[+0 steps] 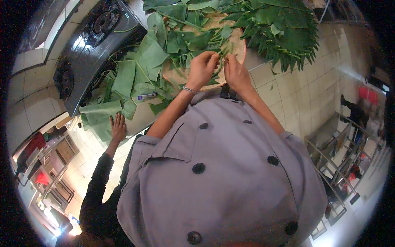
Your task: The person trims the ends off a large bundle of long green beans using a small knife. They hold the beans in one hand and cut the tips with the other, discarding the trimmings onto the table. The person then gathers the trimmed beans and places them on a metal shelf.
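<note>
My left hand and my right hand meet over a round woven tray with an orange rim. Between their pinched fingertips is a thin green leaf strip, partly hidden by the fingers. Cut leaf pieces and small folded green bits lie on the tray. To its right stands a large layered leaf arrangement, edged with pointed folds. Broad banana-type leaf sections are heaped left of the tray. On them rests a purple stapler.
A black gas stove borders the leaves on the left. Another person's hand, in a dark sleeve, rests on a leaf sheet at the table edge. Metal racks stand on the tiled floor at right. A few leaf scraps lie on the tiles.
</note>
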`<state>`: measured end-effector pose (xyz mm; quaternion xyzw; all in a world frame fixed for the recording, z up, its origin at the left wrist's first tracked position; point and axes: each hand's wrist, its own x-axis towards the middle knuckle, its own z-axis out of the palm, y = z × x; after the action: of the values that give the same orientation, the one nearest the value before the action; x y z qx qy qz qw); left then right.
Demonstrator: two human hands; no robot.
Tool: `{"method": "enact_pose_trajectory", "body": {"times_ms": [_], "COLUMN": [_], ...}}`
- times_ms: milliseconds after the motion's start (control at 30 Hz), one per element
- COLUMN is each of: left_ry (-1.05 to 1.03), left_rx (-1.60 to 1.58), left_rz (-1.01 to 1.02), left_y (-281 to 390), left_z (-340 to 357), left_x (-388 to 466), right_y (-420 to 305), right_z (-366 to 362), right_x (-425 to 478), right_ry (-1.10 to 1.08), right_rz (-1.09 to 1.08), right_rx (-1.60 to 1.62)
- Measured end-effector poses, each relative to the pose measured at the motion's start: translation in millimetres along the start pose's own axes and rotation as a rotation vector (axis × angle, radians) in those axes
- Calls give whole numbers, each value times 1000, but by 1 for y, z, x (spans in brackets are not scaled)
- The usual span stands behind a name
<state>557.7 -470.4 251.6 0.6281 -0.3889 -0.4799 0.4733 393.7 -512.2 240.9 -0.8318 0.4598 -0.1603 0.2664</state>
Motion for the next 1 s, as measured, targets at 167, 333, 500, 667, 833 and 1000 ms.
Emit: {"method": "enact_pose_trajectory", "body": {"times_ms": [167, 333, 500, 667, 833, 1000], "left_ry": [67, 149, 155, 260, 404, 448], "left_rx": [34, 233, 33, 159, 486, 706], "left_rz": [105, 195, -17, 32, 195, 14], "left_y": [2, -32, -48, -44, -62, -77], "left_z": [-8, -20, -32, -52, -73, -92], "left_x": [0, 4, 7, 6, -1, -9], "right_y": [13, 44, 54, 64, 47, 58], "right_z": [-2, 3, 5, 10, 1, 8], "right_x": [-14, -25, -22, -21, -22, -23], "right_ry": [-235, -193, -125, -132, -231, -246], "right_rz": [235, 252, 229, 276, 378, 251], "right_rx": [-14, -3, 84, 52, 107, 109]}}
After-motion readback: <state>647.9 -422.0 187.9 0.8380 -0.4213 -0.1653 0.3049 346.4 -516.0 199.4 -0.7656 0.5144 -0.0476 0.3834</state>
